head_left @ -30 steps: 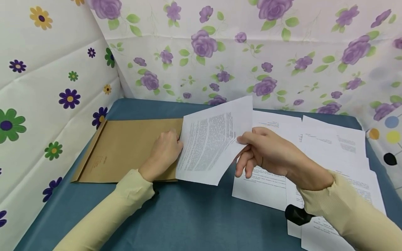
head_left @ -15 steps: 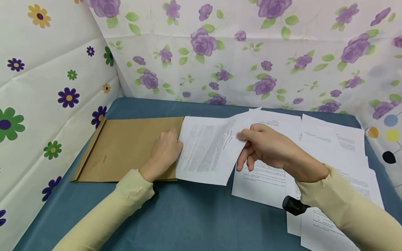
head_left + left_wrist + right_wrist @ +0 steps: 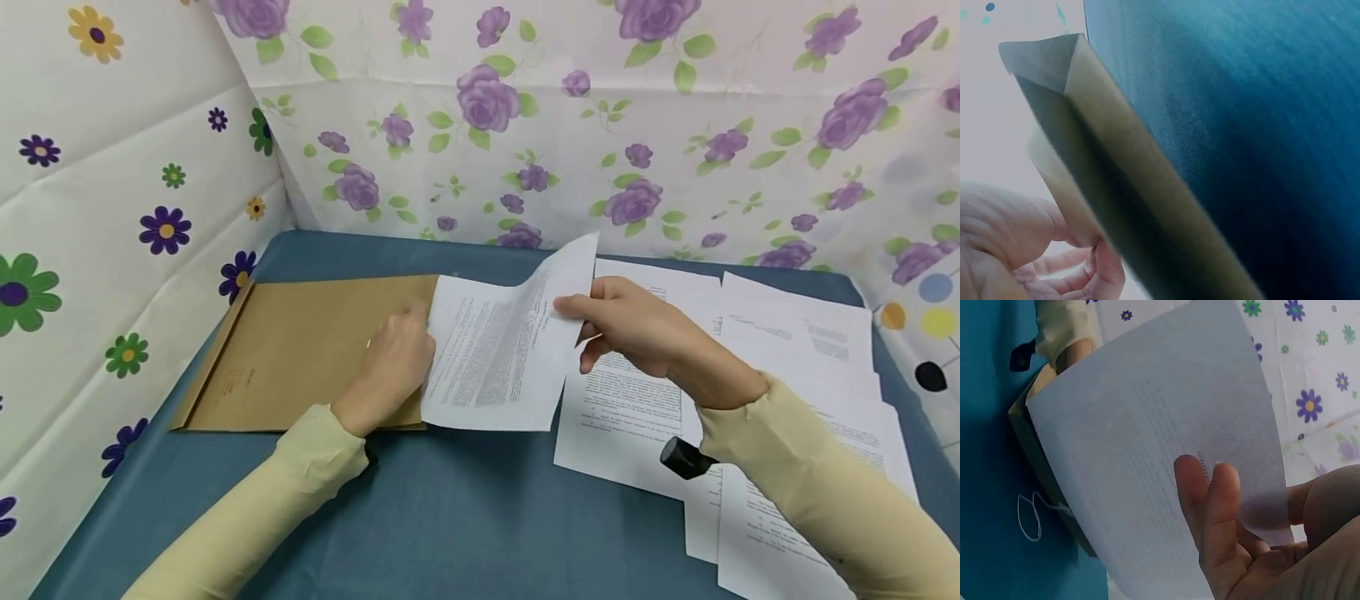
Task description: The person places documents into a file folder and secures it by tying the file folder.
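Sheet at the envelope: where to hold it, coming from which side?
Pinch the sheet by its raised right edge from the right, as the right hand does. That edge curves up, so both faces look reachable; the left end meets the envelope, beside the left hand. Thin, bending paper probably favours a light pinch.

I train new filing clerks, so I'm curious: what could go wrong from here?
The white printed paper sheet bows between the right hand and the rectangular brown paper envelope, so it might crease if pushed. The thin white string looping out beside the envelope could snag the sheet. The overlapping white printed pages lie beneath the pale yellow right sleeve, which might brush and shift them.
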The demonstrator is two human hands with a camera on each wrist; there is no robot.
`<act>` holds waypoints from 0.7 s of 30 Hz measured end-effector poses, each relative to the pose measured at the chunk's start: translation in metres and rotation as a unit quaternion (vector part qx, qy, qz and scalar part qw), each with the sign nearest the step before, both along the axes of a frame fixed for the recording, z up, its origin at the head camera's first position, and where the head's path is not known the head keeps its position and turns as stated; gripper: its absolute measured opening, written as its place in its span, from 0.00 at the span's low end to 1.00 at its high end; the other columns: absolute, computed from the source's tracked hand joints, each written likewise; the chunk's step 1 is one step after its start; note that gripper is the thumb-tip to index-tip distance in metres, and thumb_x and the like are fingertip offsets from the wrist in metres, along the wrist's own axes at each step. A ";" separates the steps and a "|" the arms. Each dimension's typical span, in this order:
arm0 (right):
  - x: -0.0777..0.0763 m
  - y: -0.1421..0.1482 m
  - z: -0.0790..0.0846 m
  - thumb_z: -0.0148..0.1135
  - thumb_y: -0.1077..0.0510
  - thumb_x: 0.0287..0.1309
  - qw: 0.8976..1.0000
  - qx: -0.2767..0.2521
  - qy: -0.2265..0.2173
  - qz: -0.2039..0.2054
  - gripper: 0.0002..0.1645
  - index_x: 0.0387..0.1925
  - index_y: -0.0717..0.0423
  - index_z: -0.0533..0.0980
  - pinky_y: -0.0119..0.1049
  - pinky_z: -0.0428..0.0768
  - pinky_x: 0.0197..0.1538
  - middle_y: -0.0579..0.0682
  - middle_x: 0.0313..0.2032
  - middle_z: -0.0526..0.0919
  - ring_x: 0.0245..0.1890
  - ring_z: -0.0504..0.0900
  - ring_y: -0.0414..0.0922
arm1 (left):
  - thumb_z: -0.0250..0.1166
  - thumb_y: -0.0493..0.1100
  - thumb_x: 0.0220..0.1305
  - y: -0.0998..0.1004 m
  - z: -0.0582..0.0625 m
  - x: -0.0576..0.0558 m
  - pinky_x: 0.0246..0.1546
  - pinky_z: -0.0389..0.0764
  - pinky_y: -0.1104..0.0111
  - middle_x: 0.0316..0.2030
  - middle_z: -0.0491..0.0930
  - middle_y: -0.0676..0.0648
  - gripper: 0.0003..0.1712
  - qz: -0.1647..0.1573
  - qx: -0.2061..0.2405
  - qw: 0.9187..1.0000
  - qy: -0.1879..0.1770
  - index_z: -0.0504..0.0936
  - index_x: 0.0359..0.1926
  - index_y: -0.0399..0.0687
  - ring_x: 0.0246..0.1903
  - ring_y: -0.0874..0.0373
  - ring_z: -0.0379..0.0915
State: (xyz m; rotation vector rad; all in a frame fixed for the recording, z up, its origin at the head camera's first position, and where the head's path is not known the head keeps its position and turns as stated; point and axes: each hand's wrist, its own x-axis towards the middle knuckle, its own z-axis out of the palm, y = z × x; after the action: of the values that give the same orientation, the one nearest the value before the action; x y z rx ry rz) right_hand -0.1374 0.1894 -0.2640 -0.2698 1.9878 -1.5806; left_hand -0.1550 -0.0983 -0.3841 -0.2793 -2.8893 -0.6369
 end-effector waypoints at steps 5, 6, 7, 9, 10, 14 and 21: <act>0.002 0.005 -0.002 0.55 0.57 0.76 1.000 0.003 0.005 -0.029 0.22 0.25 0.65 0.69 0.42 0.85 0.34 0.57 0.44 0.86 0.28 0.84 0.49 | 0.53 0.25 0.72 0.002 -0.002 0.000 0.23 0.81 0.56 0.38 0.78 0.31 0.20 -0.045 -0.041 0.998 0.022 0.82 0.59 0.33 0.24 0.46 0.75; 0.002 0.005 -0.002 0.53 0.58 0.76 1.000 0.000 0.010 -0.024 0.19 0.29 0.67 0.71 0.42 0.85 0.34 0.58 0.45 0.85 0.30 0.85 0.49 | 0.52 0.26 0.73 0.002 -0.002 0.000 0.23 0.80 0.57 0.37 0.77 0.31 0.19 -0.047 -0.049 0.997 0.023 0.82 0.59 0.32 0.23 0.47 0.74; 0.003 0.005 -0.002 0.52 0.58 0.77 1.000 -0.002 0.016 -0.016 0.17 0.35 0.69 0.74 0.42 0.85 0.34 0.59 0.47 0.85 0.32 0.86 0.49 | 0.51 0.26 0.74 0.002 -0.003 -0.001 0.22 0.79 0.58 0.36 0.76 0.32 0.19 -0.047 -0.055 0.997 0.026 0.83 0.58 0.32 0.22 0.48 0.72; 0.003 0.005 -0.002 0.49 0.60 0.77 1.000 -0.008 0.029 -0.001 0.17 0.51 0.72 0.76 0.43 0.85 0.36 0.61 0.52 0.84 0.38 0.88 0.50 | 0.50 0.27 0.75 0.002 -0.003 -0.001 0.21 0.78 0.58 0.34 0.74 0.33 0.18 -0.047 -0.065 0.996 0.029 0.82 0.56 0.30 0.21 0.49 0.70; 0.004 0.004 -0.001 0.48 0.61 0.77 0.999 -0.011 0.032 0.004 0.18 0.56 0.72 0.75 0.44 0.86 0.38 0.62 0.54 0.83 0.40 0.88 0.51 | 0.50 0.27 0.75 0.002 -0.003 -0.001 0.21 0.77 0.58 0.33 0.73 0.34 0.17 -0.048 -0.069 0.996 0.031 0.82 0.55 0.28 0.20 0.49 0.69; 0.005 0.006 0.001 0.45 0.67 0.71 1.000 -0.012 0.021 0.003 0.17 0.35 0.75 0.77 0.45 0.86 0.40 0.66 0.57 0.81 0.42 0.89 0.52 | 0.49 0.27 0.76 0.002 -0.003 0.000 0.20 0.77 0.59 0.33 0.72 0.33 0.17 -0.053 -0.074 0.995 0.034 0.80 0.56 0.25 0.19 0.49 0.69; -0.002 0.016 -0.001 0.43 0.68 0.68 0.999 -0.019 -0.012 0.040 0.24 0.16 0.69 0.74 0.47 0.86 0.39 0.64 0.55 0.82 0.41 0.89 0.53 | 0.47 0.27 0.76 0.004 -0.004 -0.001 0.19 0.79 0.61 0.35 0.73 0.33 0.16 -0.054 -0.069 0.995 0.040 0.76 0.56 0.22 0.19 0.49 0.72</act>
State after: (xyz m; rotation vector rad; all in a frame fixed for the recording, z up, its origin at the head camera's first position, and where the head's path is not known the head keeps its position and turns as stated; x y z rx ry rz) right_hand -0.1392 0.2050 -0.2648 -0.3392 1.9068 -1.5649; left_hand -0.1562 -0.0947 -0.3876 -0.4716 -2.8597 -0.4330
